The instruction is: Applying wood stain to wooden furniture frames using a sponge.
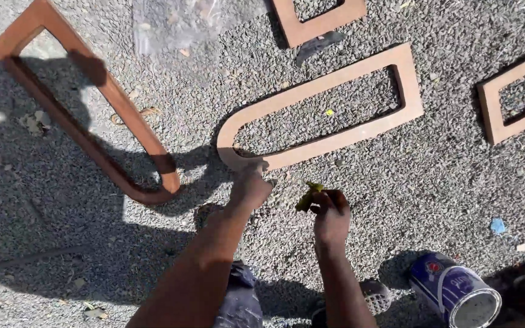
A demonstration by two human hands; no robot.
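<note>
Right grip (pixel 330 214) pinches crumpled yellow-green rag (pixel 308 195) — left grip (pixel 251 185) fingertips on smooth arched wooden frame (pixel 323 115).

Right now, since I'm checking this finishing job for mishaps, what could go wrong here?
The open tin stands on loose gravel beside the right hand and could tip. The left hand touches the pale arched frame, so it may smudge. Grit could stick to the darker frame.

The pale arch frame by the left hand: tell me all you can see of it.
The pale arch frame is a flat, light brown, wood-like U-shaped outline, unpainted-looking beside the darker frame. It lies flat on the gravel in sunlight, rounded end toward the person, square end up and right. Gravel shows through its opening. The left hand touches the rounded end.
</note>
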